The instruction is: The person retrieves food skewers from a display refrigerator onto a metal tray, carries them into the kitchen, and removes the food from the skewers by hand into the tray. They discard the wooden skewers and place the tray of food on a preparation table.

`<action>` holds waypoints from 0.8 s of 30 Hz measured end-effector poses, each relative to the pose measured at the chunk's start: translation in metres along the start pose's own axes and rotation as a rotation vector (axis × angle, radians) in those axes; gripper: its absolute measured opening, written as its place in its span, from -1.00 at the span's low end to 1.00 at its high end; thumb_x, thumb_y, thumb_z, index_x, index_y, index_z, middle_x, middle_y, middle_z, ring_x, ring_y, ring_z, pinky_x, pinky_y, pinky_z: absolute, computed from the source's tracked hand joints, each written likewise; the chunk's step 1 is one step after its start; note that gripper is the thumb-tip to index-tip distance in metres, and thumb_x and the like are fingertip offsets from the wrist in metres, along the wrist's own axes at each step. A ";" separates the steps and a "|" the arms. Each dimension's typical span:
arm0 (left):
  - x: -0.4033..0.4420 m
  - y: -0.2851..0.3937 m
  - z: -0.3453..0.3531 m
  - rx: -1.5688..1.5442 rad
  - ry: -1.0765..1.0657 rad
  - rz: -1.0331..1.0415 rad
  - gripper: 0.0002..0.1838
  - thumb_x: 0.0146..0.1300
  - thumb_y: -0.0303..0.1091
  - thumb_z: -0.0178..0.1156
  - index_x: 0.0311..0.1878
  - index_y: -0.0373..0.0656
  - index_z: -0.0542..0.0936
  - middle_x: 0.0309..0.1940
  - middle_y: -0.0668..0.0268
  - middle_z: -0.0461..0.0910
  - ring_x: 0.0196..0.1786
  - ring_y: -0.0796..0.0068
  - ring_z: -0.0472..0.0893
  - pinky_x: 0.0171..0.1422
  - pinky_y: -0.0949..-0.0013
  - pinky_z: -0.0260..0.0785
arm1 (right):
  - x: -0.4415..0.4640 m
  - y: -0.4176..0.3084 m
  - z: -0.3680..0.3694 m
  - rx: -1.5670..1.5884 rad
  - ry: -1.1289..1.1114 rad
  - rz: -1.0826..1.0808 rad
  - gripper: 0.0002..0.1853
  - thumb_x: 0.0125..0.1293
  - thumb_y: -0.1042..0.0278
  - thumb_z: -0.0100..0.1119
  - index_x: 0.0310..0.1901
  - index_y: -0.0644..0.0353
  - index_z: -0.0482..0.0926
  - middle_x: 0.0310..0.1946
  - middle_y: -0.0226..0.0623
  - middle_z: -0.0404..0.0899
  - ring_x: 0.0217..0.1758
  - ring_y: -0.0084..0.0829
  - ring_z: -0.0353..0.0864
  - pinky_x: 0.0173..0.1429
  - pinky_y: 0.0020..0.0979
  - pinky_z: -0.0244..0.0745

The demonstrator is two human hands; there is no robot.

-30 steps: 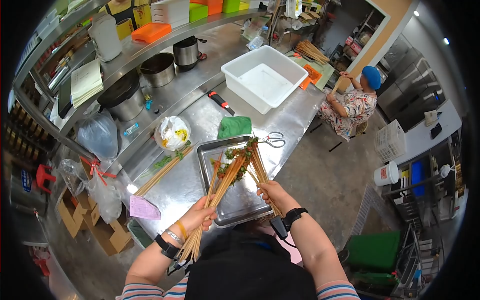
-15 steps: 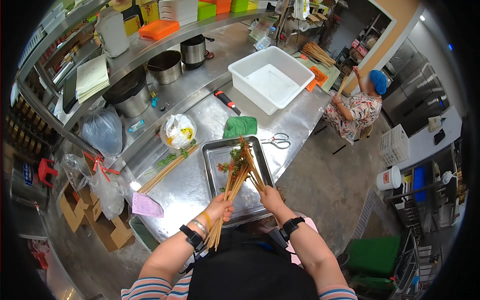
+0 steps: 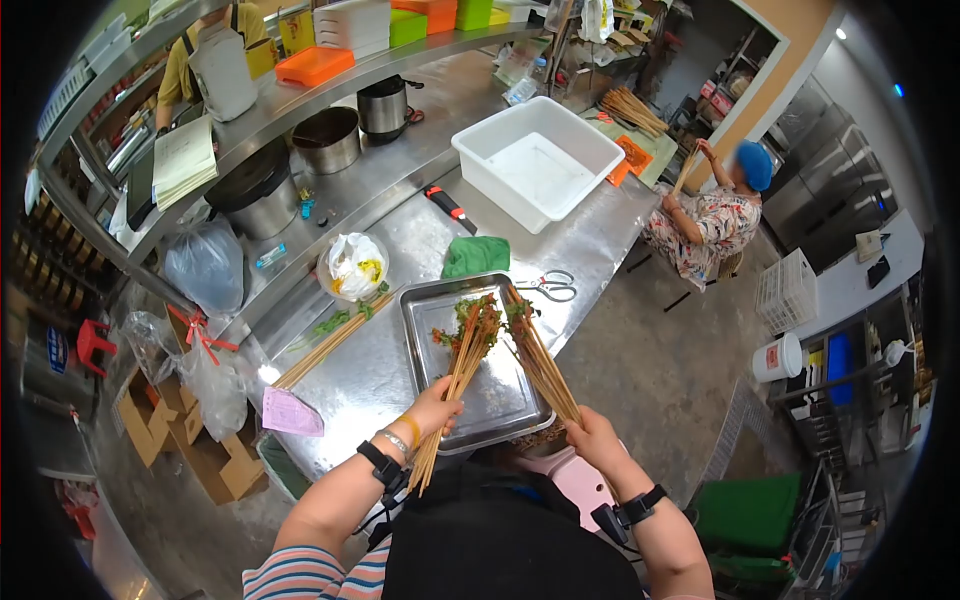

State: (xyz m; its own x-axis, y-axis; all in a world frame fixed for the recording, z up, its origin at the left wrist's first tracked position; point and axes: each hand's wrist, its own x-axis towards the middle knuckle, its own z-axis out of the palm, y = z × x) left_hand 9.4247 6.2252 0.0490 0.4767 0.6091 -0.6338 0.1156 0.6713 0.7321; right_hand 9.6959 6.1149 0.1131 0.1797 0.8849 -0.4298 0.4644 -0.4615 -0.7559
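Observation:
My left hand (image 3: 436,408) is closed around a bundle of wooden skewers (image 3: 462,368), whose far ends carry green and reddish food pieces over the metal tray (image 3: 424,352). A second bundle of skewers (image 3: 545,372) is gripped near its bare ends by my right hand (image 3: 594,440), just off the tray's right edge. Its food-covered tips lie at the tray's upper right corner. The two bundles are apart. What exactly is threaded on the sticks is too small to make out.
Beyond the tray lie a green cloth (image 3: 477,257), scissors (image 3: 550,286) and a large white tub (image 3: 540,160). More skewers (image 3: 333,343) rest at the left, near a bowl with a white bag (image 3: 354,268) and a pink paper (image 3: 292,411). A person in a blue cap (image 3: 708,215) sits at right.
My right hand has moved right and toward me with its skewers, separating them from the left bundle. The left hand has barely moved. Another person has come into sight behind the shelf.

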 end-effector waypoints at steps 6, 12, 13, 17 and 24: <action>-0.014 -0.005 0.006 1.155 0.159 0.296 -0.54 0.04 -0.53 0.01 0.10 -0.17 0.36 -0.22 -0.05 0.51 -0.18 -0.08 0.58 -0.16 0.10 0.46 | 0.001 -0.025 -0.013 -0.103 -0.023 -0.093 -0.86 0.26 0.36 0.04 -0.30 0.28 0.43 -0.58 -0.19 0.49 -0.51 -0.30 0.49 -0.38 -0.30 0.38; -0.025 -0.002 0.009 1.488 0.266 0.329 -0.52 0.09 -0.51 0.00 0.15 -0.15 0.35 -0.21 -0.07 0.46 -0.32 0.04 0.61 -0.26 0.16 0.49 | -0.003 -0.047 -0.024 -0.575 0.008 -0.210 -0.83 0.23 0.33 0.04 -0.33 0.27 0.39 -0.45 0.11 0.51 -0.29 0.13 0.49 -0.22 -0.04 0.38; -0.026 -0.005 0.007 1.487 0.267 0.323 -0.52 0.09 -0.51 0.00 0.15 -0.15 0.35 -0.21 -0.07 0.46 -0.32 0.04 0.61 -0.26 0.16 0.49 | -0.007 -0.046 -0.031 -0.575 0.002 -0.211 -0.83 0.23 0.33 0.04 -0.33 0.27 0.39 -0.45 0.11 0.51 -0.29 0.13 0.49 -0.22 -0.04 0.38; -0.024 -0.016 0.007 1.527 0.312 0.366 -0.58 0.14 -0.47 0.00 0.12 -0.15 0.38 -0.24 -0.02 0.44 -0.38 0.08 0.60 -0.36 0.21 0.50 | -0.010 -0.053 -0.055 -0.598 0.018 -0.164 -0.83 0.23 0.32 0.01 -0.29 0.27 0.38 -0.45 0.09 0.52 -0.28 0.11 0.52 -0.20 -0.04 0.40; -0.008 -0.048 0.013 1.782 0.437 0.435 -0.50 0.14 -0.42 0.02 0.22 -0.15 0.35 -0.30 0.04 0.43 -0.51 0.29 0.58 -0.51 0.33 0.46 | 0.014 -0.077 -0.004 -0.967 -0.248 -0.276 -0.87 0.20 0.42 -0.03 -0.30 0.30 0.42 -0.44 0.03 0.57 -0.31 0.02 0.59 -0.24 -0.10 0.49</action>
State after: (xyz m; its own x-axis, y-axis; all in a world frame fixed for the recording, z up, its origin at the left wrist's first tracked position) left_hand 9.4267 6.1832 0.0221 0.5252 0.8361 -0.1586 0.8486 -0.5285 0.0240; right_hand 9.6663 6.1629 0.1676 -0.1711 0.8636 -0.4742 0.9802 0.1003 -0.1710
